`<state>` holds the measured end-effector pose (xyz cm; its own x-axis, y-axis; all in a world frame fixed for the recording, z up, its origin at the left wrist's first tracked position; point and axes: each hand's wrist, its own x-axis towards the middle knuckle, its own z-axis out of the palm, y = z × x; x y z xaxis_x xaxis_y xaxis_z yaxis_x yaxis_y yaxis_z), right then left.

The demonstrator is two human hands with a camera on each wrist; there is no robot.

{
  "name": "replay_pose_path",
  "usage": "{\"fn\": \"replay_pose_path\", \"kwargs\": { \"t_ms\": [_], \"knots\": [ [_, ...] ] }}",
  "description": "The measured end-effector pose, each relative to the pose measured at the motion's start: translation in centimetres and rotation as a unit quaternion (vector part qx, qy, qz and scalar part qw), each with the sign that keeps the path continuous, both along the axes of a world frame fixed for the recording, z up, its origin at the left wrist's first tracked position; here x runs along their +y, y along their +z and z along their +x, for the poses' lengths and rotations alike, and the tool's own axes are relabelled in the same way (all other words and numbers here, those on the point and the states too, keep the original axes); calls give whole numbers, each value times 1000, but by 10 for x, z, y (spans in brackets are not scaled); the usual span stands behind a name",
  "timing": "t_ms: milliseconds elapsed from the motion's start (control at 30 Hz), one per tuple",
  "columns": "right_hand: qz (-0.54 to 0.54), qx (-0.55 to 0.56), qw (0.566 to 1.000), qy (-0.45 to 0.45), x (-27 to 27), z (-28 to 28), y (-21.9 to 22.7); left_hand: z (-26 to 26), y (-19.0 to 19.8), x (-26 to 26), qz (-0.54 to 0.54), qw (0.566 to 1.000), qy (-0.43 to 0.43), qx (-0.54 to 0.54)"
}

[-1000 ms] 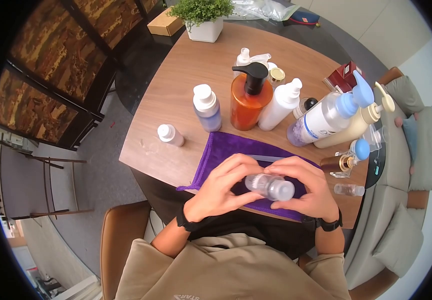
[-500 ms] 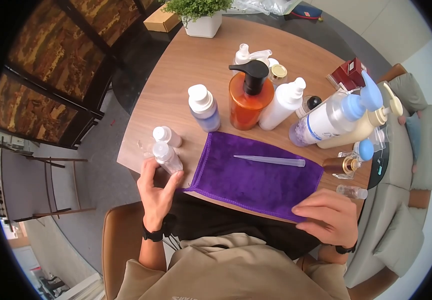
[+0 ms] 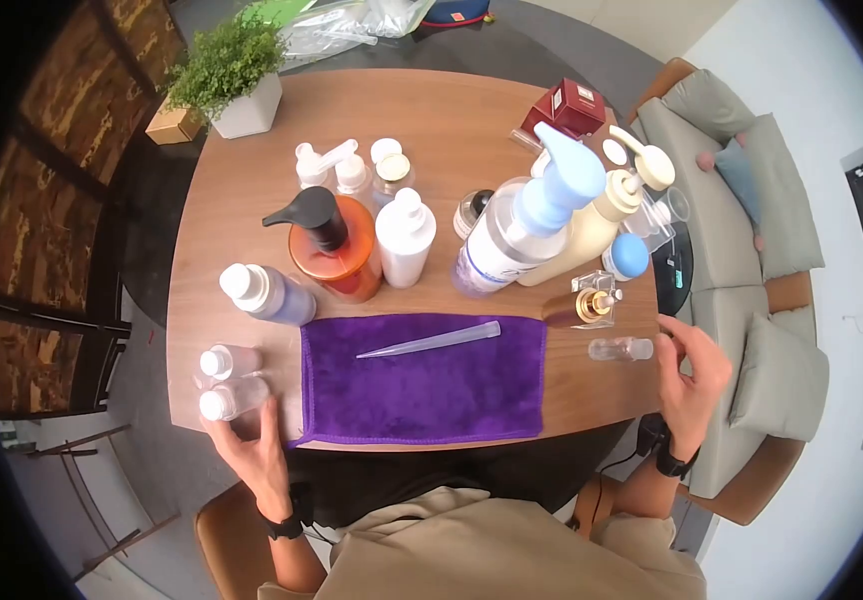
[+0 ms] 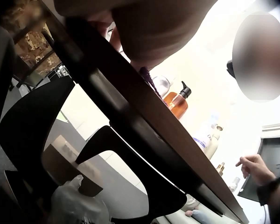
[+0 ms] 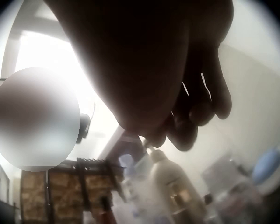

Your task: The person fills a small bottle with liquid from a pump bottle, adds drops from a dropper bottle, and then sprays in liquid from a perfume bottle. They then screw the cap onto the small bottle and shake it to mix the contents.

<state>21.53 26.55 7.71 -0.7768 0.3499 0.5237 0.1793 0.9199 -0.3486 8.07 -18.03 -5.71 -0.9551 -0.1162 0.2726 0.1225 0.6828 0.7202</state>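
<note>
In the head view my left hand (image 3: 252,455) has thumb and finger on either side of a small clear bottle (image 3: 239,397) at the table's left front edge. Right beside that bottle is a small white-capped bottle (image 3: 232,361). My right hand (image 3: 694,385) is at the right edge, fingers loosely bent, its fingertips close to another small clear bottle (image 3: 620,348) lying on its side; contact cannot be told. Between the hands a purple cloth (image 3: 422,395) lies flat with a translucent tapered tube (image 3: 432,341) on it. The right wrist view shows dark, blurred fingers (image 5: 196,112).
Behind the cloth stand an orange pump bottle (image 3: 337,255), white bottles (image 3: 406,240), a blue-topped pump bottle (image 3: 512,235) and a cream one (image 3: 587,235). A brown-gold bottle (image 3: 577,305) is right of the cloth. Farther back are a potted plant (image 3: 249,105) and red boxes (image 3: 569,108).
The small clear bottle went from both hands over the cloth to the left, beside the white-capped one. My right hand moved off the cloth to the right edge. The head view shifted.
</note>
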Motion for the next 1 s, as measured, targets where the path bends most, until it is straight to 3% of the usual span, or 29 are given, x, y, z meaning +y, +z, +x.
{"fn": "replay_pose_path", "kwargs": {
  "t_ms": [100,133,267,367,567,667,767,833,900,1000],
  "knots": [
    [-33,-47,998,-40,2,1,-2,7,-19,-2,66,995,55,50],
    [-16,-82,995,-57,2,-1,-1,4,-13,-6,158,984,-2,80],
    [-16,-107,993,-46,11,-3,-20,10,-1,-12,180,968,25,174],
    [-29,-96,995,-16,7,-6,-23,17,20,11,171,965,-14,197],
    [11,-97,995,-6,2,-4,-20,20,30,58,172,942,-218,190],
    [47,-112,993,-1,2,10,-16,10,40,82,126,922,-346,116],
    [-16,-96,995,20,-4,19,-7,3,46,101,103,890,-442,43],
    [-84,-77,990,89,-15,19,1,1,52,113,114,863,-492,24],
    [-67,-78,987,121,-33,1,7,0,59,121,90,850,-520,3],
    [-56,-85,955,280,-60,-30,1,-2,65,134,72,833,-549,2]
  ]
}}
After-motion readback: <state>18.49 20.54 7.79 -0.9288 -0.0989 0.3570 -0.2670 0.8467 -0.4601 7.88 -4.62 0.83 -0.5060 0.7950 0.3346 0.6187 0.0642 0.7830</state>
